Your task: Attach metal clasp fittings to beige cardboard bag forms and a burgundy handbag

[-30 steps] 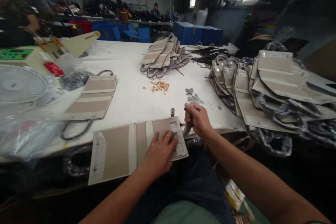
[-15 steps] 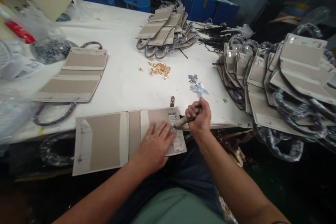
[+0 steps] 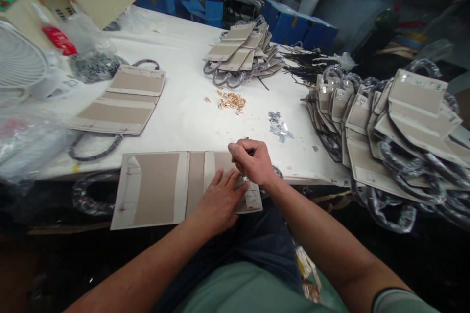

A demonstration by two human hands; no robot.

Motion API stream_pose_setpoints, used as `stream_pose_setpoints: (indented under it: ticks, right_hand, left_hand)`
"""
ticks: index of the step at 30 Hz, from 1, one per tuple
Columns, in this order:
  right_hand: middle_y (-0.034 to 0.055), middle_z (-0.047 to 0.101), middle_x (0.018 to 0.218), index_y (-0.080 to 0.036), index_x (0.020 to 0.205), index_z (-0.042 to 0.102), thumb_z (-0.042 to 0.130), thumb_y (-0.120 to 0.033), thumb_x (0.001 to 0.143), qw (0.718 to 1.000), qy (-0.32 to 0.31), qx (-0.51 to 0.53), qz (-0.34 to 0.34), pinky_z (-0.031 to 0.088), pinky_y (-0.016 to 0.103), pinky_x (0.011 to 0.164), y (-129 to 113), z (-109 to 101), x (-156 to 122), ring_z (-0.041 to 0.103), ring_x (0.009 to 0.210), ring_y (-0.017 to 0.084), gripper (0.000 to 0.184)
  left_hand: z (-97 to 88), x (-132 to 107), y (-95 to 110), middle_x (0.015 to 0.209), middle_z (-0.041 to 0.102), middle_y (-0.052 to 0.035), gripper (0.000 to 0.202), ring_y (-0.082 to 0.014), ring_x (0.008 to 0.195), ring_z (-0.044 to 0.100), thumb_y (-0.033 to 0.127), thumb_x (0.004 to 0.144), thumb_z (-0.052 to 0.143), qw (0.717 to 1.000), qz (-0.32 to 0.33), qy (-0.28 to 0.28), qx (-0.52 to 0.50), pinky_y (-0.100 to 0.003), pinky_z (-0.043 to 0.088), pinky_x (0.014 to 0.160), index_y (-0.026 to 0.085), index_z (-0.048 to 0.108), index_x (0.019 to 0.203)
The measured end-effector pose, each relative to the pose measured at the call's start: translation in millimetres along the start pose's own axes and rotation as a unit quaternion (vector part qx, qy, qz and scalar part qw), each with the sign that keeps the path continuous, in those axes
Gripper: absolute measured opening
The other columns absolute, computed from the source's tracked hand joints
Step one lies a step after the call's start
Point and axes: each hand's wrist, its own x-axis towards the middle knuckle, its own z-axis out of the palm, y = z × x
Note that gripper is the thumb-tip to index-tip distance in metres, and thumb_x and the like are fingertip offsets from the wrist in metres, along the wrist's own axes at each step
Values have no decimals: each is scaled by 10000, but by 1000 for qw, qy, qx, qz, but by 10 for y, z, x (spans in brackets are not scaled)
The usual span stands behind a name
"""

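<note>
An unfolded handbag panel (image 3: 157, 188), beige with pale strips, lies along the table's front edge, a plastic-wrapped handle (image 3: 94, 193) hanging at its left. My left hand (image 3: 219, 200) rests flat on the panel's right part, fingers spread. Just right of it, my right hand (image 3: 253, 161) is closed in a fist around a slim hand tool, whose dark end (image 3: 250, 152) shows above the fingers. The fist hides the tool's lower end and the spot under it. A small pale fitting patch (image 3: 252, 199) shows at the panel's right end.
Gold-coloured metal pieces (image 3: 233, 101) and silver metal plates (image 3: 281, 129) lie beyond my hands. Stacked bag panels stand at the back (image 3: 238, 49) and right (image 3: 362, 122). Another panel (image 3: 125, 98) lies left, near a white fan (image 3: 22, 63). Black straps (image 3: 304, 64) lie behind.
My right hand has moved left and turned, bringing the tool from a sideways slant to upright beside my left hand. My left hand stays on the panel. The view has shifted slightly.
</note>
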Motion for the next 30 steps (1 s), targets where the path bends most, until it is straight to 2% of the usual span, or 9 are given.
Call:
stream_pose_setpoints:
  ticks: [3, 8, 10, 13, 16, 19, 22, 27, 30]
  right_hand:
    - [-25, 486, 546, -187, 554, 519, 603, -396, 948, 997, -35, -53, -32, 345, 259, 546, 28, 54, -56, 424, 546, 103, 454]
    - [-20, 482, 533, -189, 539, 518, 575, -375, 958, 995, -29, -76, -55, 344, 270, 539, 66, -2, -125, 427, 529, 105, 462]
    - [-18, 491, 513, -192, 536, 537, 595, -386, 959, 997, -6, -55, -46, 347, 275, 517, 18, -74, -121, 434, 498, 107, 468]
    - [-22, 484, 491, -208, 555, 541, 614, -448, 961, 996, 71, 18, -43, 342, 278, 466, -56, -154, -109, 430, 442, 107, 477]
    - [-29, 465, 492, -226, 573, 501, 615, -510, 940, 989, 129, 71, -30, 342, 273, 436, 12, -133, -125, 421, 421, 107, 478]
    - [-45, 436, 476, -229, 575, 482, 634, -511, 907, 985, 150, 78, 25, 329, 263, 421, 186, -69, -184, 397, 406, 100, 461]
    - [-44, 442, 476, -216, 565, 491, 650, -493, 907, 985, 155, 73, 31, 319, 258, 431, 241, -117, -281, 399, 423, 98, 468]
    - [-40, 462, 506, -200, 592, 514, 681, -452, 941, 967, 239, 92, -20, 302, 251, 447, -135, -464, -741, 391, 443, 93, 462]
    - [-40, 463, 505, -197, 627, 546, 663, -462, 968, 965, 242, 99, -28, 315, 251, 454, -375, -611, -1142, 408, 441, 98, 448]
  left_hand:
    - [17, 2, -8, 1641, 341, -195, 790, -397, 1547, 251, 256, 768, 719, 1000, -2, 19, -17, -589, 91, 1297, 214, 498, 1526]
    - [38, -26, -28, 1554, 431, -205, 753, -385, 1509, 320, 283, 782, 715, 999, 4, 37, -13, -580, 107, 1296, 207, 519, 1505]
    - [49, -39, -33, 1543, 438, -203, 746, -386, 1497, 339, 292, 778, 721, 999, 5, 33, -6, -583, 117, 1292, 206, 532, 1494]
    - [65, -45, -38, 1562, 418, -207, 791, -396, 1509, 324, 277, 758, 737, 1000, 7, 22, 0, -591, 119, 1287, 210, 513, 1514]
    - [61, -38, -41, 1575, 409, -213, 791, -398, 1516, 313, 273, 779, 723, 1000, 7, 20, 2, -588, 105, 1289, 205, 494, 1533]
    - [40, -39, -32, 1557, 431, -223, 736, -393, 1507, 331, 290, 813, 695, 1000, 10, 20, 10, -590, 102, 1290, 182, 512, 1518]
    - [36, -65, -5, 1562, 437, -226, 728, -397, 1518, 329, 306, 840, 678, 999, 10, 17, 28, -603, 119, 1289, 179, 495, 1533]
    - [40, -100, 100, 1631, 393, -231, 734, -407, 1561, 282, 185, 842, 638, 999, -4, 4, 43, -618, 169, 1282, 184, 478, 1559]
    - [-167, -103, 175, 1604, 472, -185, 700, -366, 1517, 391, 80, 851, 542, 999, -33, 20, 6, -552, 293, 1261, 195, 525, 1542]
